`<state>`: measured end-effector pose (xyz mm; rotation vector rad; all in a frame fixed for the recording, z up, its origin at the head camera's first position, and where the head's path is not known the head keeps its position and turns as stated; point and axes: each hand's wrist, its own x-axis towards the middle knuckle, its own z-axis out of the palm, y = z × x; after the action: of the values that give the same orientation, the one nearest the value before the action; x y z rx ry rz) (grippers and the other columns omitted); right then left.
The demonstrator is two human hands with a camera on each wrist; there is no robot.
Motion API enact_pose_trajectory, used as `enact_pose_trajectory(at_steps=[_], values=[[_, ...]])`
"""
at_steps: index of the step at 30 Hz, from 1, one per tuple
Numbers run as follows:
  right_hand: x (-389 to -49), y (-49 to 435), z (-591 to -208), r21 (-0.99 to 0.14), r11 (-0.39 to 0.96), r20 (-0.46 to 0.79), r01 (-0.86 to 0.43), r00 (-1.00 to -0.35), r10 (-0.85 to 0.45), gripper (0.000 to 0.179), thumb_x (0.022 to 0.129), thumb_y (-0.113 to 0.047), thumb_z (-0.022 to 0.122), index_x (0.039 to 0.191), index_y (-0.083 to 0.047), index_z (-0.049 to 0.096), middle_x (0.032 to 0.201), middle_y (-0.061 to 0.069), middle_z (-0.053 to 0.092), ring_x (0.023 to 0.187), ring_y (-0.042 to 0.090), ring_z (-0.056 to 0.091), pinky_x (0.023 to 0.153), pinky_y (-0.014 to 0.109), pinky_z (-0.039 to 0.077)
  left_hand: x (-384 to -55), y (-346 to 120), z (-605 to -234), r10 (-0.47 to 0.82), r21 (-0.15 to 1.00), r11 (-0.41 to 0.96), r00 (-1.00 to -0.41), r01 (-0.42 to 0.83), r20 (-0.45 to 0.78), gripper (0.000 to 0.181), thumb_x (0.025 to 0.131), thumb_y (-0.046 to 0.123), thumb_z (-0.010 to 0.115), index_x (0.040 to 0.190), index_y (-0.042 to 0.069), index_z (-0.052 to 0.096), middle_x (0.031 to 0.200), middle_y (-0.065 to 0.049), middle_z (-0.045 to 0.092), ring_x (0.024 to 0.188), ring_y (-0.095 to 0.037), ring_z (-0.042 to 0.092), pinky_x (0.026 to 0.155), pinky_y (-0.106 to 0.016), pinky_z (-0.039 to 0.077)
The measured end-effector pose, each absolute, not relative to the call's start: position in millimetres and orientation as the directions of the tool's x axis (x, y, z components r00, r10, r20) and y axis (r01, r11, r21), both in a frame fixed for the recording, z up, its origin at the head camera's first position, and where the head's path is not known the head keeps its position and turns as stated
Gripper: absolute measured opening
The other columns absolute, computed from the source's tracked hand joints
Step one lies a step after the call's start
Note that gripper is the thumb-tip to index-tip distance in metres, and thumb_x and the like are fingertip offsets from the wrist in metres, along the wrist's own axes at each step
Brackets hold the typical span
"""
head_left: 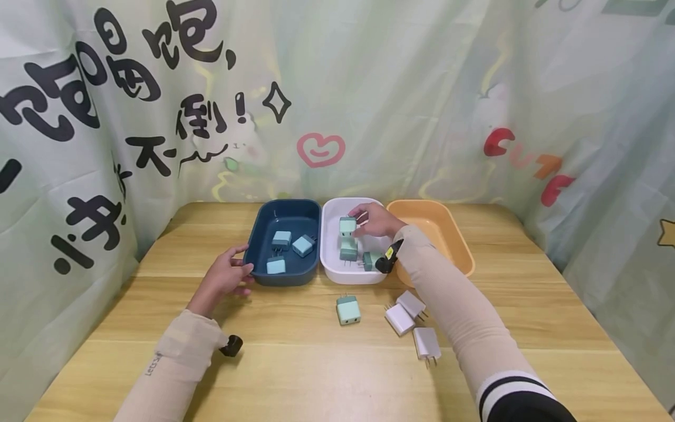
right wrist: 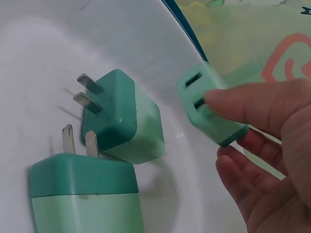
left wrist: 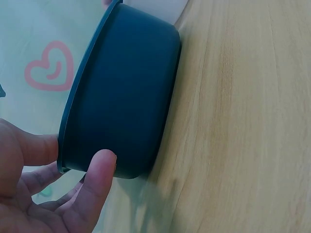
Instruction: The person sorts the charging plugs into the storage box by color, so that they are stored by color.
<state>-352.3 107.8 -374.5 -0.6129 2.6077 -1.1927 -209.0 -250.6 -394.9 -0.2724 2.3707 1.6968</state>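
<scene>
My right hand (head_left: 377, 220) pinches a mint-green plug charger (head_left: 347, 226) above the white bin (head_left: 328, 271). The right wrist view shows the thumb over the held charger's (right wrist: 201, 114) slotted end. Two more green chargers lie inside that bin: one green charger (head_left: 348, 251) with its prongs outward, and another green charger (head_left: 371, 260) beside my wrist. My left hand (head_left: 224, 275), fingers loosely spread, touches the left edge of the dark blue bin (left wrist: 121, 92). Inside the blue bin are three light blue chargers (head_left: 282, 240).
An orange bin (head_left: 448, 234) stands right of the white one, partly behind my right forearm. On the wooden table (head_left: 295, 363) lie a green charger (head_left: 348, 310) and three white chargers (head_left: 399, 319). A printed curtain (head_left: 390, 105) hangs behind.
</scene>
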Motion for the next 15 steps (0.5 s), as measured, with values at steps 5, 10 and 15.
enact_pose_trajectory(at_steps=[5, 10, 15], values=[[-349, 114, -374, -0.775, 0.564, -0.009, -0.286, -0.887, -0.462, 0.050, 0.080, -0.002, 0.077, 0.126, 0.004, 0.057, 0.122, 0.018, 0.058, 0.113, 0.032, 0.057, 0.098, 0.039, 0.047, -208, -249, -395, -0.026, 0.907, 0.321, -0.960, -0.272, -0.278, 0.060, 0.100, 0.007, 0.052, 0.154, 0.018, 0.026, 0.136, -0.023, 0.034, 0.096, -0.033, 0.059, 0.066, -0.039, 0.058], [-341, 119, -369, -0.772, 0.551, 0.008, -0.316, -0.872, -0.489, 0.051, 0.082, -0.001, 0.075, 0.128, 0.004, 0.055, 0.126, 0.019, 0.056, 0.115, 0.033, 0.056, 0.096, 0.039, 0.048, -208, -250, -397, -0.024, 0.910, 0.321, -0.962, -0.264, -0.271, 0.061, 0.100, 0.007, 0.052, 0.154, 0.017, 0.025, 0.135, -0.023, 0.034, 0.096, -0.033, 0.059, 0.066, -0.039, 0.059], [-329, 123, -365, -0.775, 0.550, -0.004, -0.311, -0.868, -0.497, 0.047, 0.084, -0.001, 0.073, 0.127, 0.003, 0.055, 0.127, 0.019, 0.055, 0.117, 0.033, 0.055, 0.097, 0.040, 0.048, -208, -250, -396, -0.021, 0.911, 0.322, -0.964, -0.257, -0.264, 0.061, 0.100, 0.007, 0.053, 0.154, 0.016, 0.025, 0.134, -0.023, 0.035, 0.096, -0.033, 0.059, 0.066, -0.039, 0.059]])
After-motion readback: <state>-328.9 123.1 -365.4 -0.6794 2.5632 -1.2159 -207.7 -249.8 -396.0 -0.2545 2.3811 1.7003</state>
